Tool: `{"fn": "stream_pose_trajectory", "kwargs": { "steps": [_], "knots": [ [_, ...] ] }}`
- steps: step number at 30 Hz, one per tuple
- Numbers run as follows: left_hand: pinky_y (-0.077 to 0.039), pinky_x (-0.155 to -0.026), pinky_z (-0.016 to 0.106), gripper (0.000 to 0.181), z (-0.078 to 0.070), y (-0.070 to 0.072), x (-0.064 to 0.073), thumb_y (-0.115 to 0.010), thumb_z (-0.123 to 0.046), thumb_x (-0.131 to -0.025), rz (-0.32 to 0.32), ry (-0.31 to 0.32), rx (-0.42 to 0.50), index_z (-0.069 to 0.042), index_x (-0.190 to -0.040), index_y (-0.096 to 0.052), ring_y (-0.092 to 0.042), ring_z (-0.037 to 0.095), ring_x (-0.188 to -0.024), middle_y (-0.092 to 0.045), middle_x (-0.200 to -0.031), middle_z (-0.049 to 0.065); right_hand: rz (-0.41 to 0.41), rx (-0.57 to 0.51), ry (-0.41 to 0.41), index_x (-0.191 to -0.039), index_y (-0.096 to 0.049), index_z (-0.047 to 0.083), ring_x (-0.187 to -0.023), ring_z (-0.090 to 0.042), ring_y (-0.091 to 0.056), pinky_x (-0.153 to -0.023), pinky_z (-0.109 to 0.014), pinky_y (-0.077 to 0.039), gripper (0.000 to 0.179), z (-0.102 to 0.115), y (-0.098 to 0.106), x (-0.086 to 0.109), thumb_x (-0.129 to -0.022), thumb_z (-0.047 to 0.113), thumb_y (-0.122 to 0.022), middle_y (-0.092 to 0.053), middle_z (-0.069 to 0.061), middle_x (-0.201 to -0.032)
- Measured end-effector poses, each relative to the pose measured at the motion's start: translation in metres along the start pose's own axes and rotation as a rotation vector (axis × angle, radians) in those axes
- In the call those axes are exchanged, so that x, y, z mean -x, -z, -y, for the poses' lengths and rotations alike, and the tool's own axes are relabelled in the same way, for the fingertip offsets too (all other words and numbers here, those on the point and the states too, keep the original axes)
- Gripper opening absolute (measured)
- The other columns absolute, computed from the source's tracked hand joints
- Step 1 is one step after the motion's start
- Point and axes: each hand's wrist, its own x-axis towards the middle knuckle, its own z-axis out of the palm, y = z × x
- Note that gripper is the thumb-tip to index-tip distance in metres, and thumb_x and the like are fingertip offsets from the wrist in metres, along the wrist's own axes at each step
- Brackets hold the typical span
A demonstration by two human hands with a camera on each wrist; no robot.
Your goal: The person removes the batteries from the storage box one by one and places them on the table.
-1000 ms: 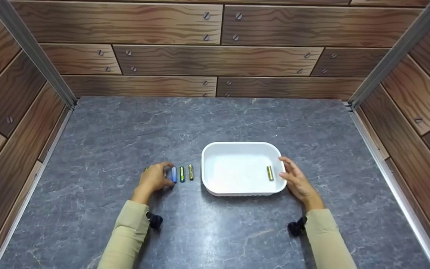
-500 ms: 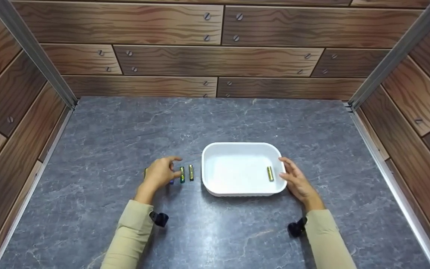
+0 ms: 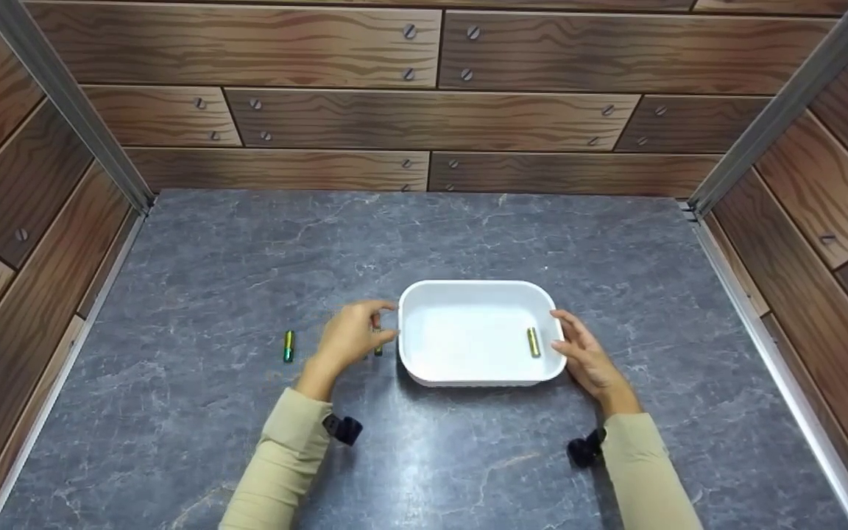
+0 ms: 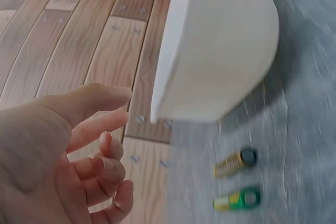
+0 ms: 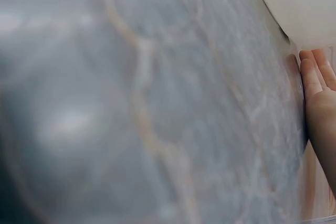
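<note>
My left hand (image 3: 350, 335) hovers over the batteries at the left side of a white plastic tub (image 3: 479, 374), fingers loosely bent and holding nothing. Its fingertips come close to the tub's left rim; whether they touch is unclear. In the left wrist view, a gold battery (image 4: 236, 162) and a green battery (image 4: 237, 199) lie on the table below the tub's wall (image 4: 226, 51). My right hand (image 3: 592, 357) rests against the tub's right end, its fingers fairly straight. One gold battery (image 3: 534, 342) lies inside the tub near that end. The blue battery is hidden.
A green-and-gold battery (image 3: 288, 346) lies alone on the grey marbled table (image 3: 468, 235), left of my left hand. Wood-patterned walls (image 3: 424, 118) enclose the back and sides, with metal posts (image 3: 74, 110) at the corners.
My left hand has moved right, from around the blue battery to the tub's left rim. It now covers part of the battery row and uncovers the leftmost battery. My right hand and the tub have stayed still.
</note>
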Motion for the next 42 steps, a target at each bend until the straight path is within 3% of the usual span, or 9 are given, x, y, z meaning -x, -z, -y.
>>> {"fn": "stream_pose_trajectory", "kwargs": {
  "steps": [10, 16, 27, 42],
  "knots": [
    [-0.033, -0.058, 0.024, 0.034, -0.029, -0.021, -0.011, -0.074, -0.022, -0.083, 0.024, -0.129, 0.029, -0.012, -0.115, -0.069, -0.041, 0.011, -0.064, -0.061, -0.078, 0.007, 0.045, -0.015, 0.016, -0.117, -0.054, 0.032, -0.109, -0.005, -0.058, -0.085, -0.023, -0.052, 0.047, -0.002, 0.003, -0.001, -0.090, -0.007, -0.054, -0.057, 0.014, -0.124],
    [-0.030, -0.056, 0.020, 0.035, -0.048, -0.033, -0.017, -0.072, -0.026, -0.084, 0.056, -0.158, 0.024, -0.015, -0.117, -0.068, -0.038, 0.008, -0.062, -0.061, -0.081, 0.005, 0.072, -0.017, 0.032, -0.120, -0.053, 0.032, -0.111, -0.004, -0.058, -0.087, -0.022, -0.051, 0.048, -0.003, 0.004, 0.000, -0.090, -0.006, -0.054, -0.056, 0.014, -0.126],
    [-0.030, -0.058, 0.021, 0.035, -0.074, -0.060, -0.025, -0.073, -0.025, -0.084, 0.109, -0.173, 0.051, -0.016, -0.117, -0.068, -0.038, 0.008, -0.063, -0.063, -0.083, 0.007, 0.072, -0.022, 0.034, -0.119, -0.054, 0.032, -0.110, -0.005, -0.058, -0.087, -0.022, -0.051, 0.048, -0.004, 0.005, 0.000, -0.091, -0.007, -0.052, -0.056, 0.013, -0.126],
    [-0.029, -0.055, 0.018, 0.037, -0.098, -0.091, -0.038, -0.075, -0.029, -0.083, 0.149, -0.153, 0.037, -0.020, -0.119, -0.067, -0.040, 0.005, -0.063, -0.059, -0.079, -0.001, 0.093, -0.024, 0.033, -0.120, -0.053, 0.032, -0.110, -0.006, -0.058, -0.086, -0.023, -0.052, 0.048, -0.002, 0.005, -0.001, -0.091, -0.006, -0.052, -0.055, 0.013, -0.127]
  ]
}}
